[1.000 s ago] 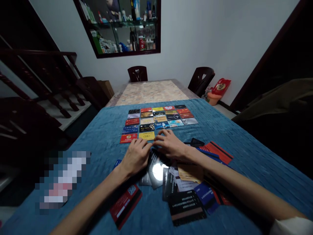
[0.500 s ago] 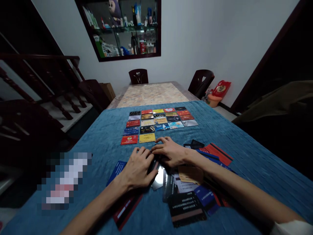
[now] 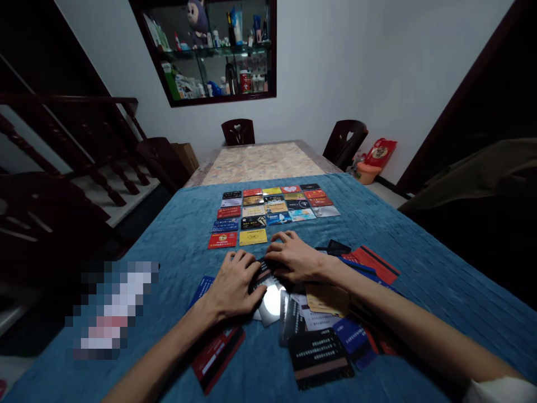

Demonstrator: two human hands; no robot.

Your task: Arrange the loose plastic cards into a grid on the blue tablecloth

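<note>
My left hand (image 3: 232, 284) lies on a heap of loose cards, its fingers curled over the edge of a dark glossy card (image 3: 271, 302) that reflects a light. Next to it, my right hand (image 3: 296, 260) rests palm down, fingers spread, and its fingertips touch the same dark card near my left fingertips. Beyond both hands, a grid of colourful cards (image 3: 272, 211) lies face up in neat rows on the blue cloth (image 3: 176, 246). The nearest row holds a red card (image 3: 222, 240) and a yellow card (image 3: 253, 237).
Loose cards (image 3: 321, 350) spread under and beside my right forearm, with red ones (image 3: 375, 263) at the right and a red-black one (image 3: 216, 352) under my left wrist. A blurred patch (image 3: 111, 308) sits at the left. Two dark chairs (image 3: 238, 131) stand at the bare far end of the table.
Both hands have drawn slightly back toward me from the card grid and shifted over the dark glossy card. The view has tilted down a little.
</note>
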